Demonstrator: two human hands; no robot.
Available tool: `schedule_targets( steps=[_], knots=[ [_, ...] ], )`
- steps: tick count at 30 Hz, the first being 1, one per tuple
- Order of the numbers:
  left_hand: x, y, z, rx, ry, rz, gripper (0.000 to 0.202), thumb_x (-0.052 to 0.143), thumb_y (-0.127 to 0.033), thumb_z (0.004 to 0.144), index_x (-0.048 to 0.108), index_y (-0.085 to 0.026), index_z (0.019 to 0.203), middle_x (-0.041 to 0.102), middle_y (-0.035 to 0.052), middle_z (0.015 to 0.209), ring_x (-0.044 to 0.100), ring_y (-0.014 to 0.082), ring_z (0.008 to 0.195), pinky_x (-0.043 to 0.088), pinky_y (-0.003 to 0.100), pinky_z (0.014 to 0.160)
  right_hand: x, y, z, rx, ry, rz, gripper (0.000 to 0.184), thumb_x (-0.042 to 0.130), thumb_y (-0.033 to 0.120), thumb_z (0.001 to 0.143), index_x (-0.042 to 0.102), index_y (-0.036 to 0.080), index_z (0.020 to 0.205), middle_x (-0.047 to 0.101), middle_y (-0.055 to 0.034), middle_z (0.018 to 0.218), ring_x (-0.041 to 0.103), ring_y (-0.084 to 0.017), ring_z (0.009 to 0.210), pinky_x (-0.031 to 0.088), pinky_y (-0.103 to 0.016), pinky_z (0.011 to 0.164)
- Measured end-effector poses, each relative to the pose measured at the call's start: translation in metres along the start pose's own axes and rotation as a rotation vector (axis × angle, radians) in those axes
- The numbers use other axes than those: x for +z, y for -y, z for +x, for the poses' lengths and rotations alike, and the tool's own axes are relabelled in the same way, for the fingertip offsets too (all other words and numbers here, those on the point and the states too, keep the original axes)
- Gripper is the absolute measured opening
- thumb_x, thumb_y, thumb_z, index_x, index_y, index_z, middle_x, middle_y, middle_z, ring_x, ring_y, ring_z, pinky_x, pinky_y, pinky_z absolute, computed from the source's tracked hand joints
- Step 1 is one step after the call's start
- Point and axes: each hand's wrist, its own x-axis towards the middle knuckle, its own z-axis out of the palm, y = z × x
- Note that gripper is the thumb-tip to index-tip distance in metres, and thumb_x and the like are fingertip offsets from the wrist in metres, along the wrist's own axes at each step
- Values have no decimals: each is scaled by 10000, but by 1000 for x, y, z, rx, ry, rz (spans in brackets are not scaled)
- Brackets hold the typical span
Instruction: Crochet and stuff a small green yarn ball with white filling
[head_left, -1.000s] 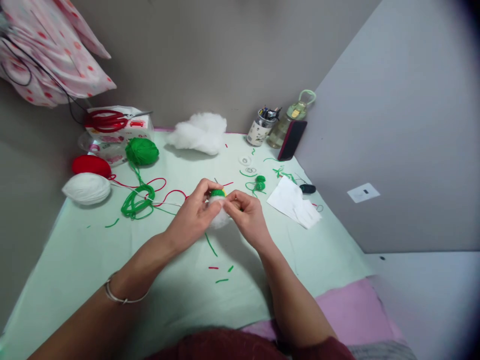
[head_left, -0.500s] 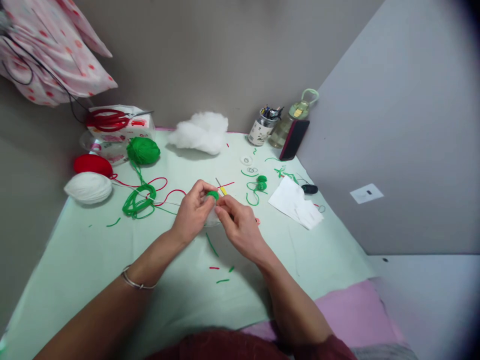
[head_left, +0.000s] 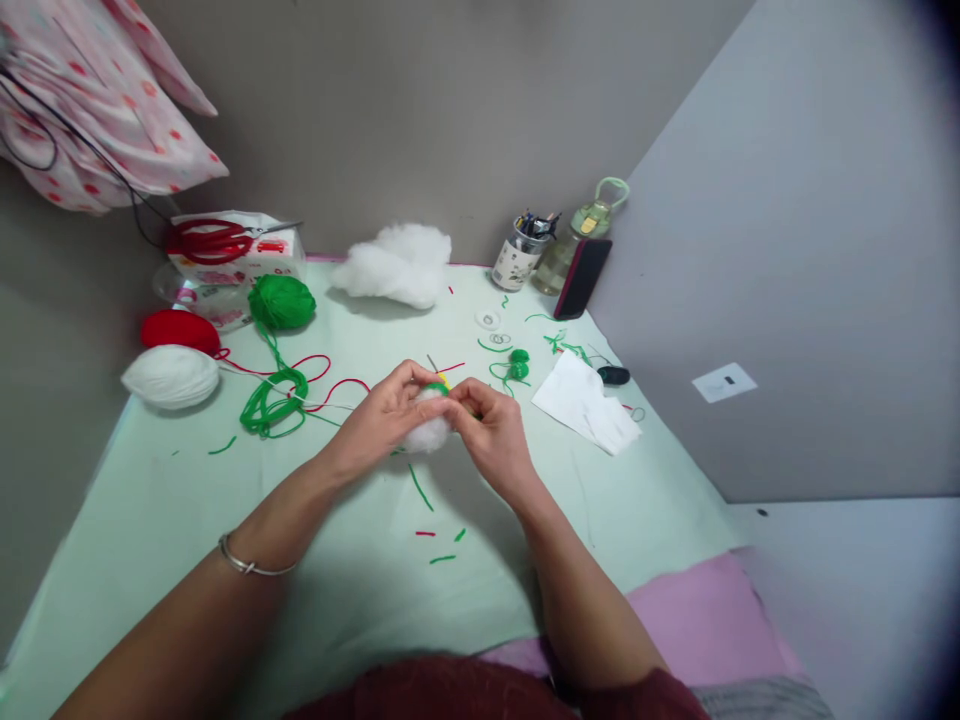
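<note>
Between my two hands is a small green yarn piece (head_left: 437, 388) with a tuft of white stuffing (head_left: 427, 434) bulging out below it. My left hand (head_left: 390, 405) is closed around its left side, thumb across the front. Pinched at its right edge are the fingers of my right hand (head_left: 491, 425); the fingertips partly hide what they grip. Just beyond the fingers lies a thin tool with a yellow handle (head_left: 445, 380), half covered. To the right rest two small green yarn balls (head_left: 519, 364) with a loose tail.
A green yarn ball (head_left: 282, 301), red yarn (head_left: 180, 332) and white yarn (head_left: 171, 377) sit at left, near red-handled scissors (head_left: 210, 241) on a box. Stuffing (head_left: 397, 265) lies at the back. A pen cup (head_left: 515, 258), bottle (head_left: 555, 265), phone (head_left: 583, 279) and white paper (head_left: 586, 402) are at right.
My left hand has shifted and its thumb now reaches across the front of the green piece. More of the white stuffing shows below it. The view has moved slightly.
</note>
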Motion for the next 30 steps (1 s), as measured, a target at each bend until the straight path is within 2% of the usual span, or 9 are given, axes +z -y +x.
schedule_targets(
  steps=[5,10,13,16,18,20,24,28,30],
  knots=[
    [-11,-2,1,-29,79,-6,354,733,-438,884,584,-213,1114,714,19,909,589,119,648,413,238,573,-8,3,-1,-15,175,203,231,606,403,950,629,194,853,579,23,719,498,-126,670,373,-276,659],
    [0,5,4,67,-141,58,278,763,-368,799,647,-175,961,674,-9,784,564,118,621,416,243,575,-1,3,-3,43,239,216,247,626,373,939,564,199,776,328,91,586,284,-93,557,253,-272,572],
    [4,16,8,79,-266,46,223,760,-293,755,619,-182,887,655,-18,772,598,132,681,431,239,606,4,0,-1,97,226,193,264,660,390,916,571,202,753,305,96,560,269,-94,536,242,-278,554],
    [3,23,10,47,-297,0,236,734,-302,770,565,-202,901,646,-34,751,590,125,595,423,242,553,0,-2,2,3,129,88,238,716,351,886,648,201,715,514,34,646,440,-126,625,321,-290,599],
    [2,22,10,26,-284,-44,262,721,-340,785,547,-213,936,672,-29,778,598,126,555,429,246,526,-6,0,3,-140,52,71,187,747,296,870,693,212,711,673,-33,886,585,-182,877,405,-307,715],
    [2,17,8,5,-264,-90,271,731,-350,783,557,-213,939,677,-30,757,598,123,541,417,235,509,-11,2,2,-202,74,204,190,741,279,878,680,222,707,707,-56,1071,613,-221,1070,454,-330,817],
    [6,9,5,-33,-244,-160,246,760,-313,752,572,-204,869,644,-41,652,571,116,535,399,223,514,-11,2,0,-96,204,491,213,659,327,935,572,226,768,695,-36,1046,622,-146,732,486,-312,667],
    [7,7,5,-17,-319,-198,257,767,-295,720,553,-206,832,662,-38,719,562,105,572,403,218,526,-4,-3,1,-130,36,127,133,654,229,893,578,247,1000,659,6,1002,487,-99,617,408,-274,620],
    [8,8,5,-2,-335,-207,273,775,-292,711,546,-209,836,663,-38,740,549,100,571,396,216,517,-1,-5,1,-158,61,-76,121,622,206,881,605,238,996,614,22,870,479,-117,656,386,-275,645]
  ],
)
